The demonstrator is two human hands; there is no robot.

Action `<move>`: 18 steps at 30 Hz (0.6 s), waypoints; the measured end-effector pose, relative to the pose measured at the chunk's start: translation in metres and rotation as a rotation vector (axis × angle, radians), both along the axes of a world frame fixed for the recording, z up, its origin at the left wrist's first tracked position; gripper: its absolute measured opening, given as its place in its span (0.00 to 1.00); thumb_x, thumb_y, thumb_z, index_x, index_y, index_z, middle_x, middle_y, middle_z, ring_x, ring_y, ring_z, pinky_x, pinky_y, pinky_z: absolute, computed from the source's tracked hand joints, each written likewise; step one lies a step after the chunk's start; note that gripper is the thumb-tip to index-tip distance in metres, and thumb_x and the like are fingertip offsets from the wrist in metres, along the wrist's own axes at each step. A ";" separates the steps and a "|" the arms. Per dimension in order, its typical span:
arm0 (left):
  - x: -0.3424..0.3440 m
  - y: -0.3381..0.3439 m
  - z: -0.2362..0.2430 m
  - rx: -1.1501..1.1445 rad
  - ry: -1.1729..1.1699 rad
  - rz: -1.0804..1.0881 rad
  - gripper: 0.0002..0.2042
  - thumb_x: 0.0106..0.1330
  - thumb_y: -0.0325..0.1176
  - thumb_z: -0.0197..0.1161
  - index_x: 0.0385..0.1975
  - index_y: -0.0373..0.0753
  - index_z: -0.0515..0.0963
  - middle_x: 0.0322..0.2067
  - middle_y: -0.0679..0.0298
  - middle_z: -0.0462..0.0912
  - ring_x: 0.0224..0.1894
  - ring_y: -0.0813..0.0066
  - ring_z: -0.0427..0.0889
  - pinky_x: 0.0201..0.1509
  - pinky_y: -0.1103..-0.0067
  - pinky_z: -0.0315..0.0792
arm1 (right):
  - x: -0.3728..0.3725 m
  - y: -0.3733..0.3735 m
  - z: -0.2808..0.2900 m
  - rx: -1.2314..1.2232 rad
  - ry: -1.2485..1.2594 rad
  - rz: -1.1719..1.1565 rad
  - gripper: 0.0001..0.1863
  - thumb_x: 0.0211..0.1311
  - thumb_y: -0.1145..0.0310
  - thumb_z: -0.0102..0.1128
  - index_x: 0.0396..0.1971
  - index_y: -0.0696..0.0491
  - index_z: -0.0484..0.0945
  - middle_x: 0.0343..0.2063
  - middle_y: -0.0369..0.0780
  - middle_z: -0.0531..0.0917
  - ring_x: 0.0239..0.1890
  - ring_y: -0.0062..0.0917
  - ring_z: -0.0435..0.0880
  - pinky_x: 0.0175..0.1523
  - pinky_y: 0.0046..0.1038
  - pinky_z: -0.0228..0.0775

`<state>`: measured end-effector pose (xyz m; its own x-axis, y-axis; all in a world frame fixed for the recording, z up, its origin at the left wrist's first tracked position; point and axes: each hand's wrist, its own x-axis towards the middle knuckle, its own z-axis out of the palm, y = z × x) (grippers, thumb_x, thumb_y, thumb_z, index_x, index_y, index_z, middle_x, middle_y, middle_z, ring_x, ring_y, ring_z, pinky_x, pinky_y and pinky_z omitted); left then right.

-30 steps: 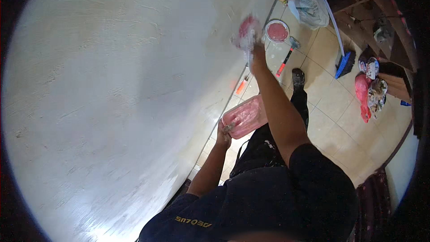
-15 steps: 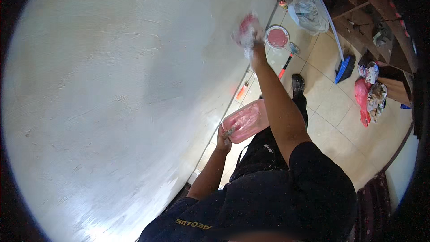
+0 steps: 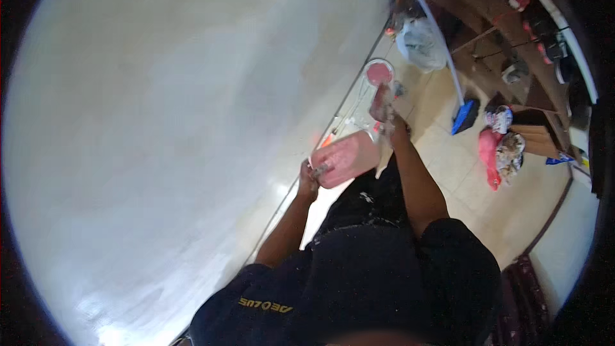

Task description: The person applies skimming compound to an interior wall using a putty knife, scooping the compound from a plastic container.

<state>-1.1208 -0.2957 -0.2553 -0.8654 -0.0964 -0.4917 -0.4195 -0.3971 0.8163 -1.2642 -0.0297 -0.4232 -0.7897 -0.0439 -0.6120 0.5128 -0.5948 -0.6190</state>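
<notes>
My left hand [image 3: 309, 181] grips the near left end of a shallow pink tray [image 3: 364, 165], its fingers wrapped over the rim. Pinkish paste lies smeared inside the tray, and pale residue coats the fingers. Just beyond the tray's right end, my right hand [image 3: 400, 131] is closed around a paste-covered tool with a flat pinkish head [image 3: 380, 104]. Motion blurs that tool, so its exact kind does not show. It is apart from the wall. A round white-rimmed bucket [image 3: 379, 72] of pink paste stands on the floor beyond it.
A pale plastered wall [image 3: 173, 128] fills the left side. On the tiled floor to the right are a blue broom [image 3: 466, 116], a clear plastic bag [image 3: 421, 45], a red bag [image 3: 489, 154] and a cardboard box [image 3: 535, 138]. Brown shelving [image 3: 477, 0] stands at the far right.
My right hand has come down and back from the wall with the tool, toward the tray's right end. The left hand still holds the tray. The whole view has shifted somewhat.
</notes>
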 end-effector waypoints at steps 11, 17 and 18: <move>-0.055 0.040 0.103 -0.100 0.114 -0.217 0.26 0.64 0.36 0.60 0.57 0.34 0.58 0.48 0.54 0.74 0.47 0.63 0.79 0.48 0.70 0.78 | 0.085 0.130 0.292 1.384 0.964 0.177 0.21 0.64 0.67 0.46 0.55 0.59 0.67 0.55 0.50 0.69 0.55 0.44 0.69 0.61 0.42 0.58; -0.063 0.073 0.166 -0.013 0.340 -0.211 0.27 0.57 0.34 0.69 0.54 0.32 0.68 0.42 0.59 0.79 0.40 0.72 0.80 0.40 0.76 0.79 | 0.121 0.108 0.378 1.701 1.207 0.457 0.18 0.58 0.71 0.48 0.49 0.57 0.73 0.49 0.56 0.73 0.51 0.50 0.73 0.55 0.45 0.66; -0.064 0.081 0.176 0.006 0.336 -0.216 0.26 0.57 0.33 0.69 0.53 0.32 0.70 0.42 0.60 0.79 0.41 0.73 0.80 0.41 0.76 0.78 | 0.120 0.108 0.392 1.617 1.103 0.534 0.17 0.58 0.71 0.48 0.47 0.57 0.73 0.46 0.56 0.74 0.49 0.49 0.74 0.52 0.45 0.68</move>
<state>-1.1847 -0.2144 -0.0789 -0.9782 0.1074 -0.1776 -0.2038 -0.3342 0.9202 -1.1443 0.0785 -0.0309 -0.8746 -0.3680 0.3155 -0.4776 0.7657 -0.4308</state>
